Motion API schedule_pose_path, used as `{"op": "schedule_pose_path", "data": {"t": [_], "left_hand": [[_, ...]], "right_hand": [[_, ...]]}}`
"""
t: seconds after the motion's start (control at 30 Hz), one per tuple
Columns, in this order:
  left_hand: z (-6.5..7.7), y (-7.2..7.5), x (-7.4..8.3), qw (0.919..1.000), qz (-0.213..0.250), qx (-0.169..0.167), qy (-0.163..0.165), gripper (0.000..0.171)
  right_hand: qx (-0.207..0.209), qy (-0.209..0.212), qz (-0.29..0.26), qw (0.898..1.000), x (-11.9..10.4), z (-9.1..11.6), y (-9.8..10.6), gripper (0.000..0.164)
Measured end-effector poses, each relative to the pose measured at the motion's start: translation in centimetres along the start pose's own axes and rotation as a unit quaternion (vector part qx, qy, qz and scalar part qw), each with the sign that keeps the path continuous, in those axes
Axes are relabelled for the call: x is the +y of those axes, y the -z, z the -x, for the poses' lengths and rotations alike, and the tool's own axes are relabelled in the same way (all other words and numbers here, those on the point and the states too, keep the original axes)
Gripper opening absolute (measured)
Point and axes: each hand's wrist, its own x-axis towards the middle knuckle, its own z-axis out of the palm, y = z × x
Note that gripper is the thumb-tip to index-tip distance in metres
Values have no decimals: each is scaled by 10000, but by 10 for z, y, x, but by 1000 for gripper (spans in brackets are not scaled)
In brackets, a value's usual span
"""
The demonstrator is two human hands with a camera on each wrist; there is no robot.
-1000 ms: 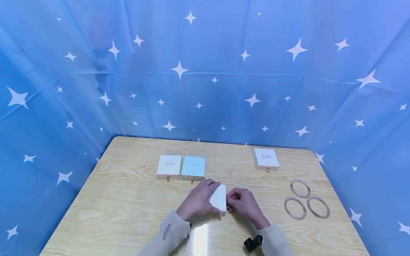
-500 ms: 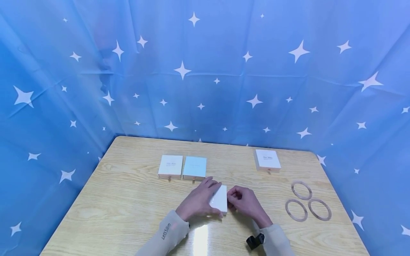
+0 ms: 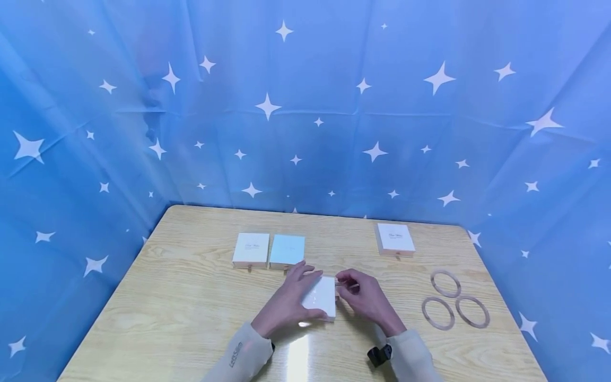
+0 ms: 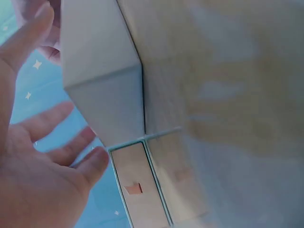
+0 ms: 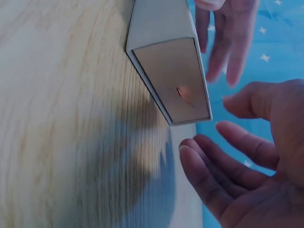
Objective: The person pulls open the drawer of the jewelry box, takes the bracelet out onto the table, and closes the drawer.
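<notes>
While the white box (image 3: 322, 297) lay flat toward the near middle of the wooden table (image 3: 191, 297), a person's left hand (image 3: 286, 302) was spread over it from the left, fingers relaxed and apart, perhaps to steady it; whether it touched the box could not be told. The drawer end faced right, which seemed to put its small pull tab (image 5: 180, 92) within easy reach of the right hand (image 3: 366, 297). That hand was just to the right, fingers loosely curved, thumb apart, gripping nothing. Beyond the left hand, a blue box (image 3: 287, 249) stood just beside a second white box (image 3: 251, 249). A third white box (image 3: 396, 239) sat far right, and three rings (image 3: 479, 326) lay grouped at right, all seemingly kept out of the hands' way.
</notes>
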Motion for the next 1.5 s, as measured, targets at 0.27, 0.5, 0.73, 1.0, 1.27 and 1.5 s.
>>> {"op": "schedule_pose_path", "data": {"t": [0.27,0.5,0.73,1.0,1.27,1.5], "left_hand": [[25,7,-2,9902,914,472,943,92],[35,10,-1,9748,1691,284,1427,84],[42,12,1,9653,1947,304,1716,74],[42,8,1,9659,1985,499,1584,52],[35,5,2,9707,1831,690,1394,43],[22,3,7,9707,1696,740,1533,36]], "right_hand": [[-159,525,212,9983,1,-1,3,37],[-440,968,269,9940,3,-5,5,42],[-672,967,120,9930,3,-10,4,40],[-871,743,-84,9934,6,-11,4,34],[-836,683,-222,9939,11,-7,12,34],[-779,643,-170,9947,19,-3,19,33]]}}
